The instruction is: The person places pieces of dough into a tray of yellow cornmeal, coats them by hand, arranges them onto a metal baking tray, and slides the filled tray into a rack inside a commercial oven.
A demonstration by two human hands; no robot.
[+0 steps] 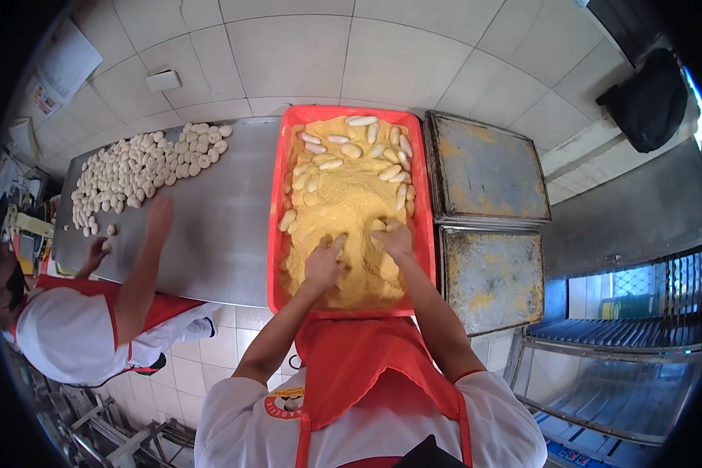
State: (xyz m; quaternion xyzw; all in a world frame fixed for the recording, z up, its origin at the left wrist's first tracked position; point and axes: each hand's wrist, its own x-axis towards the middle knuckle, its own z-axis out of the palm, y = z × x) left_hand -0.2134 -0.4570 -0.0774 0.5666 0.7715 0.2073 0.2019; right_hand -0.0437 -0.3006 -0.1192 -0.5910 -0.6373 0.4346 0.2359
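Note:
A red plastic tub (274, 226) in front of me holds a bed of yellow crumbs (339, 191). Pale oval dough pieces (360, 121) lie on the crumbs, mostly along the far end and the right side. Down in the near half, my left hand (325, 263) rests in the crumbs with its fingers apart; no dough piece shows in it. To its right, my right hand (394, 238) has its fingers curled at a crumb-dusted dough piece (378, 225). Crumbs cover part of the fingertips of both hands.
Left of the tub, a steel table (234, 210) carries a large group of round dough balls (144, 168). A co-worker (78, 327) handles dough there. Two stacks of worn baking trays (487, 168) stand against the tub's right side. A metal rack (616, 335) is farther right.

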